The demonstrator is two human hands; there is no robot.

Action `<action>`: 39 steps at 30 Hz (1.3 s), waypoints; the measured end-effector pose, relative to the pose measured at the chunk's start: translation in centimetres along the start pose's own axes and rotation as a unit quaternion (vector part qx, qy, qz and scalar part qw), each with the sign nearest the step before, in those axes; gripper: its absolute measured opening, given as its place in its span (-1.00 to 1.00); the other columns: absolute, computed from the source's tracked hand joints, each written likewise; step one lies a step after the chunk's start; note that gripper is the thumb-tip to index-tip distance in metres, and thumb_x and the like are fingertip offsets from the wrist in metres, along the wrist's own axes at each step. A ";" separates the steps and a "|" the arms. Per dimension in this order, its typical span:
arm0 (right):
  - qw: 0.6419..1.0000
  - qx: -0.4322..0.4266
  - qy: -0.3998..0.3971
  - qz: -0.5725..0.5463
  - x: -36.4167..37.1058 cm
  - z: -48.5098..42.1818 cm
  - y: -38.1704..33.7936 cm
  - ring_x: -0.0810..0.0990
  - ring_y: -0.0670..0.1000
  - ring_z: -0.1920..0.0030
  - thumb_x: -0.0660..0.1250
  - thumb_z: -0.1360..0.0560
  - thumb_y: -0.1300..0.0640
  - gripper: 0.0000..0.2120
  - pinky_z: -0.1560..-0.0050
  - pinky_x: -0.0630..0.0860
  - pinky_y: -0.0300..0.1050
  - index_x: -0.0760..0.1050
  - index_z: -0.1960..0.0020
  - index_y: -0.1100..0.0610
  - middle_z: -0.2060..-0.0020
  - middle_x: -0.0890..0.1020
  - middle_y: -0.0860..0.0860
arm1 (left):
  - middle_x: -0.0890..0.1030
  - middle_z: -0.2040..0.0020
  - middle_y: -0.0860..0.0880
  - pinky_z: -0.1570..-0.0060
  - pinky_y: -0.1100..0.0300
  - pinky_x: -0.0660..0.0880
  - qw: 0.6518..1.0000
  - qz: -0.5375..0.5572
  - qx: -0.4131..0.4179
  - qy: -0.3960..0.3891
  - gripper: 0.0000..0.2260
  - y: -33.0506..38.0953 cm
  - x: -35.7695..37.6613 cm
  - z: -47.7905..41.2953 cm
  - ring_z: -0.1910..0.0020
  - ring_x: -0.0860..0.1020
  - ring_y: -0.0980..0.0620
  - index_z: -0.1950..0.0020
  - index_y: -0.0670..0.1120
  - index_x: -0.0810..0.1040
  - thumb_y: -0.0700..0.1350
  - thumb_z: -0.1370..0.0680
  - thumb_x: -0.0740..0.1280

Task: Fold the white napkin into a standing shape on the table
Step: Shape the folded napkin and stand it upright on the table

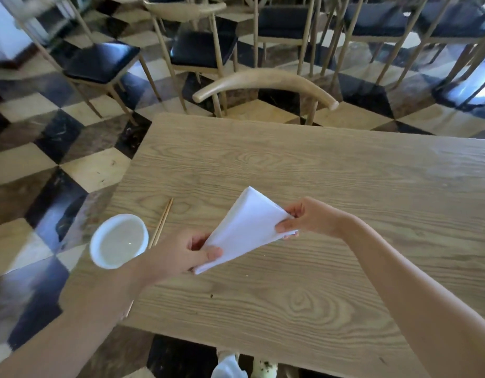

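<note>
The white napkin [245, 227] is folded into a triangle and held just above the wooden table [331, 186], its tip pointing away from me. My left hand [178, 255] pinches its near-left corner, thumb on top. My right hand [309, 216] pinches the right corner between thumb and fingers. Both hands hold the cloth taut between them.
A white bowl [118, 241] sits at the table's left edge beside a pair of wooden chopsticks [162, 223]. A curved wooden chair back [263, 83] stands at the far edge. More chairs with dark seats stand on the checkered floor beyond.
</note>
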State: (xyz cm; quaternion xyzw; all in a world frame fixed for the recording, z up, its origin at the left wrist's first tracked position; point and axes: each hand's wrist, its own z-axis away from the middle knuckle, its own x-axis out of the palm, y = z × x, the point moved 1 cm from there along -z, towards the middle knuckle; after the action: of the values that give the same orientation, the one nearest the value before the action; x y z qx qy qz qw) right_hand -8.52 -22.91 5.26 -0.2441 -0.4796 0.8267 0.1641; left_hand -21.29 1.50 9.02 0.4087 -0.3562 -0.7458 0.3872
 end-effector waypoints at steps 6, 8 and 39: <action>0.997 -0.018 -0.005 0.069 1.4 -3.1 -1.8 0.54 -0.10 0.27 0.44 -0.34 0.05 -0.83 0.09 0.41 -0.17 0.62 0.15 0.14 0.29 0.63 0.13 | 0.38 0.43 0.10 0.38 0.31 0.24 0.964 -0.173 0.029 0.202 -0.80 -1.2 -0.3 4.5 0.41 0.33 0.13 0.34 -0.04 0.46 0.03 -0.42 0.32; 0.997 -0.026 0.019 0.064 2.0 -3.3 -2.2 0.52 -0.07 0.30 0.45 -0.31 0.02 -0.82 0.13 0.40 -0.14 0.62 0.24 0.13 0.36 0.61 0.10 | 0.49 0.38 0.12 0.38 0.33 0.31 0.945 -0.188 0.034 0.266 -0.88 -1.6 -0.5 5.9 0.39 0.41 0.09 0.30 0.14 0.51 0.02 -0.43 0.37; 0.933 -0.021 0.184 0.309 16.0 -10.2 -2.3 0.37 0.06 -0.09 0.33 -0.43 0.19 -0.68 -0.12 0.36 -0.08 0.46 -0.18 0.07 -0.11 0.57 -0.06 | 0.59 0.05 0.05 0.23 0.46 0.38 0.945 0.081 -0.063 0.311 -0.62 -11.3 2.1 2.5 0.17 0.51 0.22 -0.22 0.07 0.43 -0.31 -0.52 0.11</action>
State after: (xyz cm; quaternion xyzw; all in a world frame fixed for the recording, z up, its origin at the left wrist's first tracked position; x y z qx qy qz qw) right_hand -15.99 -6.41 -0.94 -0.5316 -0.3587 0.7670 -0.0191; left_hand -27.54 5.24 -0.18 0.5648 -0.2019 -0.5686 0.5630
